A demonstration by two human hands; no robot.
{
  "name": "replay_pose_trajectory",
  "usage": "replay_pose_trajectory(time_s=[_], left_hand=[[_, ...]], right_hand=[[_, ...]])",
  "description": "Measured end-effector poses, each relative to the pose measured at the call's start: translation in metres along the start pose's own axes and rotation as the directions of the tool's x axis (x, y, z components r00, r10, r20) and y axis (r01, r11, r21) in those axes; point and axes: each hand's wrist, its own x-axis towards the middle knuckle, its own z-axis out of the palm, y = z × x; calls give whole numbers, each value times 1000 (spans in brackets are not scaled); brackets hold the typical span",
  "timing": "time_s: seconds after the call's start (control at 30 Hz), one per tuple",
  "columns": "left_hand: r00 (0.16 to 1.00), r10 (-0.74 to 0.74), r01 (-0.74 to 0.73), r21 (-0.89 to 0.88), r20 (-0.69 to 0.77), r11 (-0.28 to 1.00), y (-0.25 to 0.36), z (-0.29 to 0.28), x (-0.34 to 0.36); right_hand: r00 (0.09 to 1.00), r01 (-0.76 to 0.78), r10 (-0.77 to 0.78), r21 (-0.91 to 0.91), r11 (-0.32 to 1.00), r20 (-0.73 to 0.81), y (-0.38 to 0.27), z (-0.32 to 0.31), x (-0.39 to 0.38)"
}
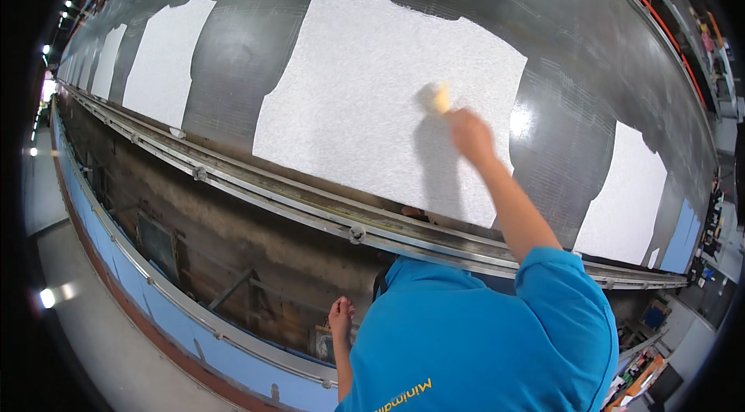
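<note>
My right hand (472, 136) reaches out over a light grey shirt-shaped fabric panel (365, 94) that lies flat on the dark table. Its fingers are closed on a small pale-yellow tool (441, 98), blurred by motion, whose kind I cannot make out. A shadow of the hand and arm falls on the panel beside it; whether the tool touches the cloth I cannot tell. Low beside my body, off the table, my left hand (341, 314) hangs with its fingers curled in and nothing visible in them.
Metal rails (357, 233) run along the near edge of the long dark table (240, 63). More grey panels lie to the left (167, 63) and right (625, 195). Behind me, across an aisle, stands another long table with a blue surface (233, 350).
</note>
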Motion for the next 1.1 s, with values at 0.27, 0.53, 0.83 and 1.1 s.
replay_pose_trajectory(time_s=[0.27, 0.53, 0.83, 1.1], left_hand=[[998, -53, 52, 35, 39, 998, -30, -20, -8], [997, -33, 35, 19, -74, 999, -18, -23, -14], [982, 46, -78, -167, -185, 983, -20, -89, 39], [997, -82, 81, -184, 0, 980, -43, -221, 103]], right_hand=[[998, 0, -28, 422, 907, 61, -64, -9, 29], [910, -172, 65, -229, 958, -409, 38, -45, 157], [997, -18, 2, -194, 981, -80, -136, 100, 202], [966, 210, -156, -272, 939, 207, -269, 153, 78]])
